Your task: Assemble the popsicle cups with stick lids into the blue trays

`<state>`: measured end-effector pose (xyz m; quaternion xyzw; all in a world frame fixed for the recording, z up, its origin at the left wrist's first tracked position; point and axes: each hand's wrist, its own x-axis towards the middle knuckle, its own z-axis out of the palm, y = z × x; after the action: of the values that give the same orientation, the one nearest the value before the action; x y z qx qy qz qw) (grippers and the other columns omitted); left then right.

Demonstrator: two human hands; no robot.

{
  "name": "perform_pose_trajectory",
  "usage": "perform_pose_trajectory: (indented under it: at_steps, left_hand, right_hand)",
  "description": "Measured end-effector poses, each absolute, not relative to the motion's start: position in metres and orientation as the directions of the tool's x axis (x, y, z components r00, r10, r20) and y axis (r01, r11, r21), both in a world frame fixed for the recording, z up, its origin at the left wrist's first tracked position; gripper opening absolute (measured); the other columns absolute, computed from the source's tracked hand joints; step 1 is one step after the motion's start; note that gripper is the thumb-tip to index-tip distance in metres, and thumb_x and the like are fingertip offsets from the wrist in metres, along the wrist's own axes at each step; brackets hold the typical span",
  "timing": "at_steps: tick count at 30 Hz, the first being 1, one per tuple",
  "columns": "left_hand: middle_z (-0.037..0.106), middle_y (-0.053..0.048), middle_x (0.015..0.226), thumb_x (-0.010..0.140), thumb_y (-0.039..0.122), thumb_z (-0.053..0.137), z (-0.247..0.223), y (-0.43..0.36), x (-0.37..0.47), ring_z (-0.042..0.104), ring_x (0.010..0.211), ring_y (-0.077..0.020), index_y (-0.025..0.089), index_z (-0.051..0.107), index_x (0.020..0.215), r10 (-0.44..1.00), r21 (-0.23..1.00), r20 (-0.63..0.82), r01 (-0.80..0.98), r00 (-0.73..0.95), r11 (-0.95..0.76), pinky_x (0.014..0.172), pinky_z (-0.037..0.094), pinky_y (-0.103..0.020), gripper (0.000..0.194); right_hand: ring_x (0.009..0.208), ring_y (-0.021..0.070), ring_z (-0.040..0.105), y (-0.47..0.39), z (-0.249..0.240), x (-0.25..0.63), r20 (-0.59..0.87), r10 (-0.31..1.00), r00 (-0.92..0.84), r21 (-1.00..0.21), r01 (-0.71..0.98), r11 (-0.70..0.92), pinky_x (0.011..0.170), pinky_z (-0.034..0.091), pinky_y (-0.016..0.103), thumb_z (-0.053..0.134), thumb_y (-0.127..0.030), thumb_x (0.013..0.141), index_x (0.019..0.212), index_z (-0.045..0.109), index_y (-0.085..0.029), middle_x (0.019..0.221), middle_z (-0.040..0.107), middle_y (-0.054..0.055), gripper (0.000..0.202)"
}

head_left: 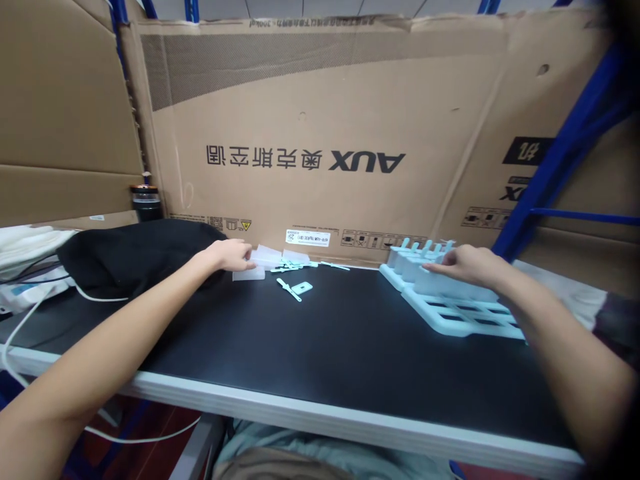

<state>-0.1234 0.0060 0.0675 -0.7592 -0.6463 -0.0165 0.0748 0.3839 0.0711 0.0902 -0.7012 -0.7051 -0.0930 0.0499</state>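
My left hand point(233, 255) is at the back left of the black table point(320, 353), its fingers closed on one of several translucent white pieces point(269, 256). Just right of them lie several thin light-blue sticks point(289, 289) and a small light-blue plate with a hole point(302, 288). On the right, my right hand point(463, 265) reaches over a light-blue rack point(440, 320) that holds several upright molds point(414, 270) with stick handles. Its thumb and fingers are bent near the molds; whether they grip one cannot be made out.
A black cloth bundle point(140, 257) lies at the left, with white cables and white cloth point(30, 243) beside it. A dark jar point(146, 202) stands behind. Large cardboard panels point(320, 113) and blue posts point(565, 153) border the table.
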Motion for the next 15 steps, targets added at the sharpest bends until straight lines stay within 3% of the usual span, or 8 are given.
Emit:
perform_pose_trajectory:
  at_steps: [2, 4, 7, 10, 13, 15]
  left_hand:
    - [0.056, -0.015, 0.115, 0.073, 0.066, 0.051, 0.061, 0.011, -0.128, 0.055, 0.104, -0.0319, 0.019, 0.057, 0.108, 0.988, -0.039, 0.085, 0.991, 0.131, -0.128, 0.087, 0.044, -0.042, 0.059]
    - [0.051, -0.017, 0.121, 0.073, 0.071, 0.047, 0.049, 0.015, -0.127, 0.047, 0.115, -0.0350, 0.018, 0.053, 0.117, 0.978, 0.024, 0.155, 0.989, 0.141, -0.147, 0.095, 0.039, -0.046, 0.069]
    - [0.046, -0.018, 0.126, 0.077, 0.072, 0.040, 0.029, 0.021, -0.119, 0.038, 0.123, -0.0376, 0.019, 0.046, 0.127, 0.950, 0.151, 0.294, 0.976, 0.106, -0.156, 0.104, 0.030, -0.051, 0.073]
    - [0.043, -0.016, 0.130, 0.077, 0.070, 0.045, 0.014, 0.026, -0.112, 0.045, 0.121, -0.0355, 0.023, 0.045, 0.128, 0.949, 0.303, 0.299, 0.933, 0.102, -0.196, 0.102, 0.033, -0.049, 0.069]
    - [0.049, -0.014, 0.126, 0.081, 0.063, 0.047, 0.006, 0.029, -0.107, 0.050, 0.117, -0.0312, 0.022, 0.046, 0.123, 0.932, 0.347, 0.342, 0.906, 0.118, -0.242, 0.100, 0.037, -0.045, 0.059]
    - [0.053, -0.013, 0.121, 0.083, 0.055, 0.048, 0.003, 0.031, -0.104, 0.051, 0.115, -0.0289, 0.019, 0.047, 0.119, 0.916, 0.351, 0.385, 0.900, 0.112, -0.257, 0.100, 0.038, -0.043, 0.051]
  right_hand:
    - [0.069, 0.0226, 0.056, 0.067, 0.089, 0.381, 0.181, 0.983, -0.035, 0.076, 0.997, 0.021, 0.064, 0.034, 0.032, 0.053, -0.060, 0.080, 0.068, 0.062, -0.019, 0.073, 0.064, 0.012, 0.044]
    - [0.070, 0.0230, 0.056, 0.058, 0.090, 0.375, 0.212, 0.976, -0.044, 0.091, 0.996, 0.025, 0.063, 0.034, 0.032, 0.047, -0.061, 0.083, 0.069, 0.059, -0.018, 0.074, 0.063, 0.013, 0.047]
    - [0.079, 0.0253, 0.056, 0.039, 0.094, 0.356, 0.495, 0.869, 0.015, 0.031, 0.999, -0.035, 0.063, 0.035, 0.032, 0.040, -0.064, 0.085, 0.081, 0.055, -0.017, 0.086, 0.062, 0.015, 0.049]
    - [0.082, 0.0252, 0.056, 0.030, 0.093, 0.317, 0.695, 0.719, -0.023, -0.014, 0.999, 0.045, 0.064, 0.035, 0.033, 0.034, -0.054, 0.090, 0.084, 0.052, -0.018, 0.087, 0.061, 0.013, 0.041]
    - [0.081, 0.0227, 0.056, 0.038, 0.078, 0.256, 0.545, 0.746, -0.382, 0.122, 0.917, 0.380, 0.068, 0.038, 0.032, 0.032, -0.042, 0.092, 0.084, 0.053, -0.018, 0.088, 0.062, 0.012, 0.032]
    - [0.094, 0.0246, 0.056, 0.052, 0.062, 0.213, 0.362, 0.701, -0.614, 0.200, 0.786, 0.585, 0.077, 0.041, 0.033, 0.042, -0.036, 0.089, 0.098, 0.054, -0.016, 0.104, 0.061, 0.014, 0.024]
